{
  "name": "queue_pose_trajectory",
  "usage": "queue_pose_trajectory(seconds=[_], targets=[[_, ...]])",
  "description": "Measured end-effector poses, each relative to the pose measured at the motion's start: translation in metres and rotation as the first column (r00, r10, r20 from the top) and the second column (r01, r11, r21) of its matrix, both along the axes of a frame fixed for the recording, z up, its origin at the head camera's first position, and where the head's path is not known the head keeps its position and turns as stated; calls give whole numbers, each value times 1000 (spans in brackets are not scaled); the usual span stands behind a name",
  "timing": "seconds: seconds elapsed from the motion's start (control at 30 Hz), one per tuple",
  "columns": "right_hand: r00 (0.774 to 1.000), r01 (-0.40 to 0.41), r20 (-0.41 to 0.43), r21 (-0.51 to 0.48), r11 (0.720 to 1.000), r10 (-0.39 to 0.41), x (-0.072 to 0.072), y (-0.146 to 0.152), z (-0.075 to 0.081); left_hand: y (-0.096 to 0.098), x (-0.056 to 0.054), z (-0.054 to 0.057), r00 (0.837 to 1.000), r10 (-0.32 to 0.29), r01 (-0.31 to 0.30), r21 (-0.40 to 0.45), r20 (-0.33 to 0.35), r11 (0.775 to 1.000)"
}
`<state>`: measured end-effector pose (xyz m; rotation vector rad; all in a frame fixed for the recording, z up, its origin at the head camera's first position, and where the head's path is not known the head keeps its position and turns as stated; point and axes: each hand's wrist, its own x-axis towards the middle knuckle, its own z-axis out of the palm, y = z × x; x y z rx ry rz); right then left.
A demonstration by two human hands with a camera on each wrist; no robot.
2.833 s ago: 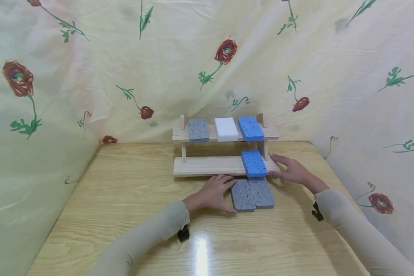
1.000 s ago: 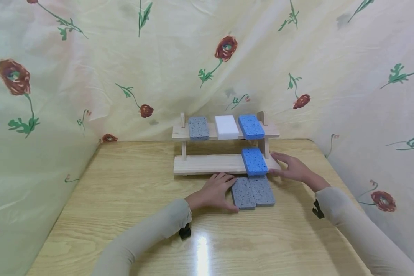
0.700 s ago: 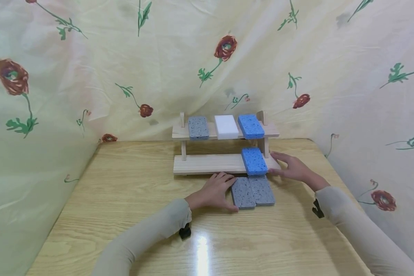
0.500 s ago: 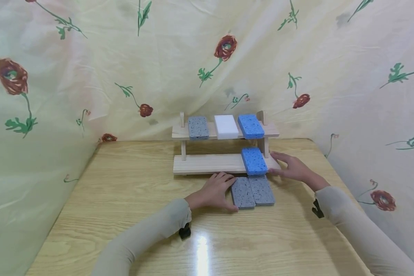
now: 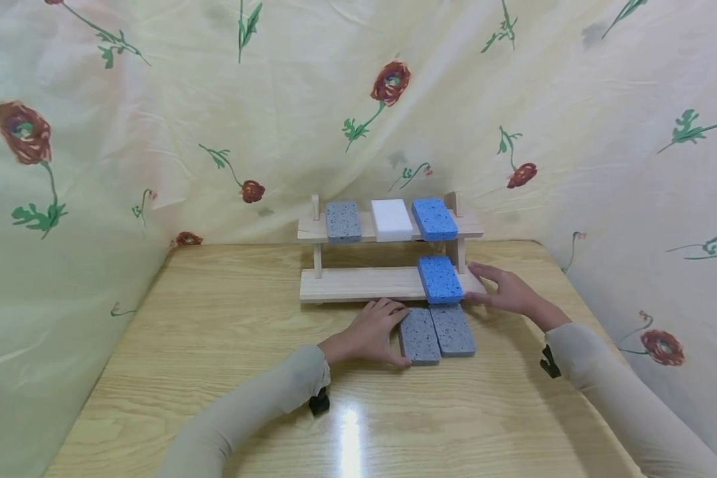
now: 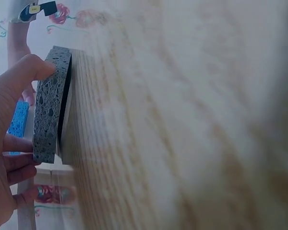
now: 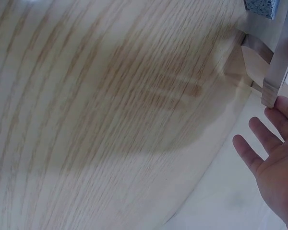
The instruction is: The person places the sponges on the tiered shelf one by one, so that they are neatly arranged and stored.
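Note:
My left hand [image 5: 367,335] holds a speckled grey sponge [image 5: 419,337] by its ends, thumb at the near end and fingers at the far one. In the left wrist view this sponge [image 6: 50,108] tilts, with a dark gap under one long edge. A second grey sponge [image 5: 453,330] lies flat just to its right. My right hand [image 5: 504,292] grips the right end of the two-tier wooden shelf [image 5: 358,284], thumb at the front and index finger farther back; its other fingers [image 7: 247,151] spread free. Beside it, a blue sponge [image 5: 440,280] lies on the lower tier, overhanging the front.
On the upper tier lie a grey sponge [image 5: 343,222], a white sponge [image 5: 392,220] and a blue sponge [image 5: 435,219], side by side. The shelf stands toward the back of the wood-grain table [image 5: 227,285]. Flower-print cloth [image 5: 311,99] hangs behind and at both sides.
My left hand has shifted very slightly left and toward me with the left grey sponge, and a thin gap has opened beside its neighbour. The right hand stays at the shelf end.

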<state>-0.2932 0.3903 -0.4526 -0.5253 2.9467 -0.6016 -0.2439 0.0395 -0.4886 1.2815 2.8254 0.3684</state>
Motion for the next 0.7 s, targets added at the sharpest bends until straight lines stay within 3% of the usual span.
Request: queue_pose_trajectory(seconds=[0.23, 0.7], targets=[[1000, 3, 8, -2, 1000, -3, 1, 0, 1, -2, 0, 1, 999, -13, 13, 5, -29, 1000], [1000, -4, -6, -16, 1000, 4, -1, 2, -2, -6, 1, 7, 1000, -28, 28, 15, -15, 999]])
